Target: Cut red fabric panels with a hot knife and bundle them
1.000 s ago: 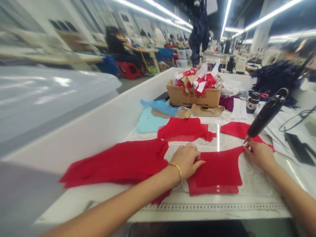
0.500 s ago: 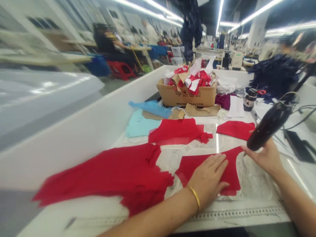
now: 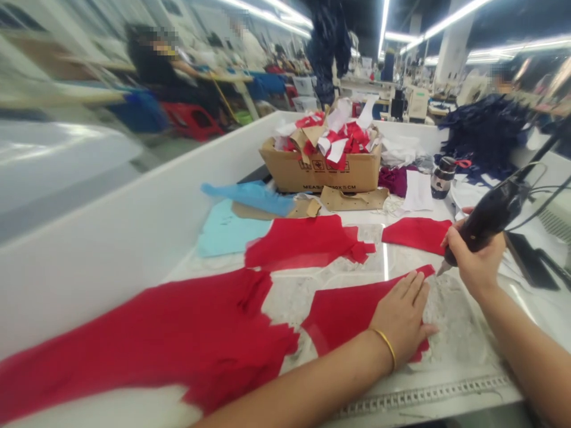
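My left hand (image 3: 404, 315) lies flat on a stack of cut red fabric (image 3: 345, 315), its fingers stretched toward the stack's upper right corner. My right hand (image 3: 484, 267) is wrapped around a black corded electric hand tool (image 3: 493, 214), which is tilted with its thin pointed metal tip down. That tip is close to the corner of the red stack; whether they touch I cannot tell. To the left spreads a larger red fabric piece (image 3: 169, 333). Farther back lie another red piece (image 3: 303, 241) and a smaller one (image 3: 417, 233).
A cardboard box (image 3: 330, 172) heaped with scraps stands at the back. Light blue sheets (image 3: 234, 229) lie left, a jar (image 3: 443, 178) and dark fabric pile (image 3: 484, 137) right. A tape measure (image 3: 428, 395) runs along the front edge. White side walls (image 3: 187, 196) border the table.
My right hand has closed round the tool's lower body and holds it upper end to the right. My left hand has slid right and up across the red stack. The view has shifted slightly.
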Demonstrator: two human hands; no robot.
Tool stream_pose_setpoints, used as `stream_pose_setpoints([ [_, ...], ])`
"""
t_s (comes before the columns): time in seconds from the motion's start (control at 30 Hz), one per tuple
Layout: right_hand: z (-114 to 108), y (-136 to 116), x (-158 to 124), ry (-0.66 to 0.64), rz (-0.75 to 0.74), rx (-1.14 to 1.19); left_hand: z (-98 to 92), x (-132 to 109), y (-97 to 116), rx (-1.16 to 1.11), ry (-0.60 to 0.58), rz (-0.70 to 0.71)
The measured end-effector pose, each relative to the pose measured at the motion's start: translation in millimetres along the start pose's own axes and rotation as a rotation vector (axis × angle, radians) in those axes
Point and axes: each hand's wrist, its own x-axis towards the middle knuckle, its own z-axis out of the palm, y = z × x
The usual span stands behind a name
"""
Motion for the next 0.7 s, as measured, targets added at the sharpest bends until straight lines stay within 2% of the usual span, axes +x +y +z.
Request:
stream_pose_setpoints([
  [0.3, 12.9, 12.6, 2.3, 0.077, -0.078, 0.027, 4.6, -7.8, -2.0, 0.022, 0.069, 0.006],
  [0.7, 15.4, 3.3, 1.4, 0.038, -0.085, 0.174, 11.4, -9.9, -3.6, 0.037, 0.089, 0.055],
])
